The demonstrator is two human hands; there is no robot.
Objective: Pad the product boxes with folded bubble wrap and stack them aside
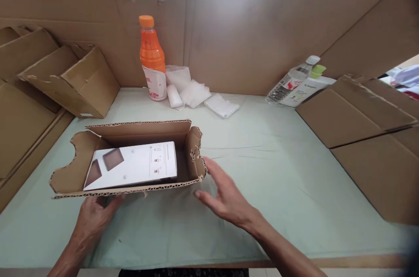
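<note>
An open-topped cardboard box (193, 161) with ragged edges sits on the table in front of me, a little left of the middle. Inside it lies a white printed carton (134, 163) with brown squares and small drawings on its top. My left hand (93, 216) is at the box's near left side, thumb stretched out; its fingertips are partly hidden by the front wall. At the right end of the box is my right hand (225, 194), its fingers against or just beside the wall. Its thumb is spread apart near the front corner.
An orange bottle (153, 58) stands at the back beside white folded packets (194, 92). A clear bottle (291, 79) and a white tube (307, 91) lean at the back right. More cardboard boxes stand left (88, 80) and right (340, 111). Pale green cloth (268, 172) covers the table.
</note>
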